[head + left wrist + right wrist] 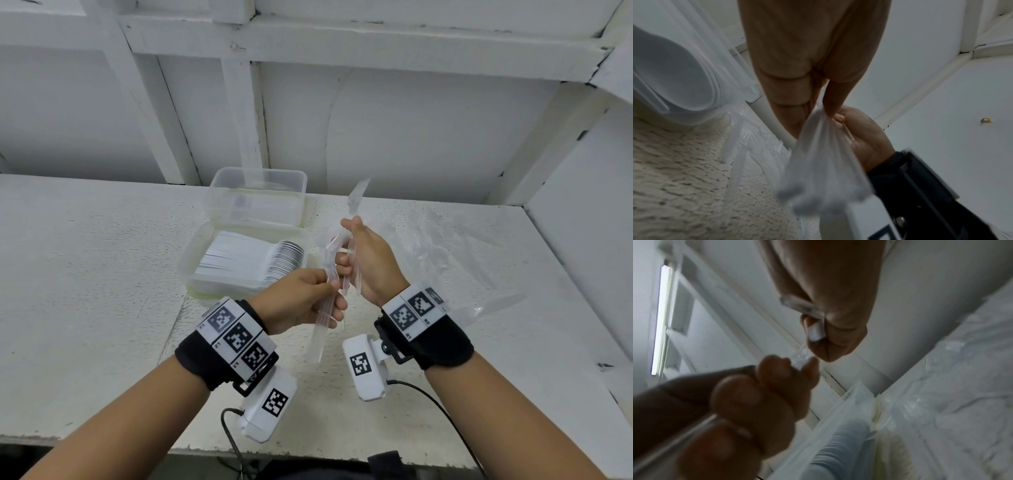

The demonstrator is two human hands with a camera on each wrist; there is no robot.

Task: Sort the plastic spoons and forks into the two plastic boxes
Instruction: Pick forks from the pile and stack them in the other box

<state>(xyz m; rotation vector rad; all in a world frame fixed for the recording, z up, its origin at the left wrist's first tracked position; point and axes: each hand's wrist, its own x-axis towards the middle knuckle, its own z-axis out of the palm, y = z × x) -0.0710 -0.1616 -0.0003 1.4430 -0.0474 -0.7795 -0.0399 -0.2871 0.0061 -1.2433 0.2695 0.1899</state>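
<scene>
We see clear, glossy plastic cutlery (337,274) and translucent plastic boxes (257,195) on a rough, matt white-painted desk (85,274) — stacked white spoons (253,262) look smooth; wrist straps (205,363) are black cloth.

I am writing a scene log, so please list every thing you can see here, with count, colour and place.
Clear plastic box with white spoons: one, near, left of the hands, full of stacked spoons.
Clear plastic box behind it: one, at the wall; contents unclear.
Clear wrapped plastic cutlery on the table: several, transparent, right of the hands; exact count unclear.
Clear wrapped cutlery in the hands: a few pieces; spoon or fork unclear.
White rough table: one.
White wall panels: behind the table.
Black wristbands with white marker tags: two, one per wrist.
Left hand: grips a wrapped piece.
Right hand: grips wrapped pieces.
</scene>
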